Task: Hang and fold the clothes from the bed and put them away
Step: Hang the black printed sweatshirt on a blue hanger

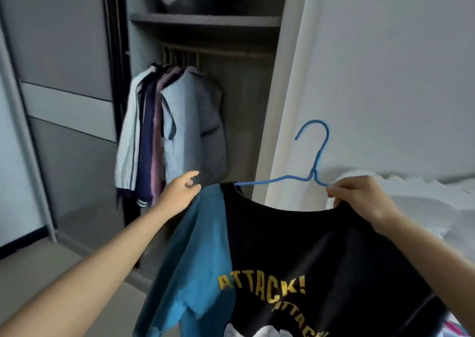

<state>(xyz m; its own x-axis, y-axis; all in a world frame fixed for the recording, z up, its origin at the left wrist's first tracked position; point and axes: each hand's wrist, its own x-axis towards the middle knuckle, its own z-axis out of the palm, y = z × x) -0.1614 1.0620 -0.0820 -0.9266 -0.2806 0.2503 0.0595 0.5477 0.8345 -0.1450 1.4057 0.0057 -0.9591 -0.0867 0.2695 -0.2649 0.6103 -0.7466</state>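
We held the T-shirt (295, 234) below and right of the wardrobe rail (231, 51), right grip (359, 195) pinching the blue hanger (314, 174) and neckline so it would not slip off, left grip (180, 192) loose-fingered and empty by the shoulder, seemingly to settle it.

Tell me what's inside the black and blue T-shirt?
A thin blue wire hanger. Its hook and arms show above the black and blue T-shirt collar; the end at the shoulder is hidden under cloth.
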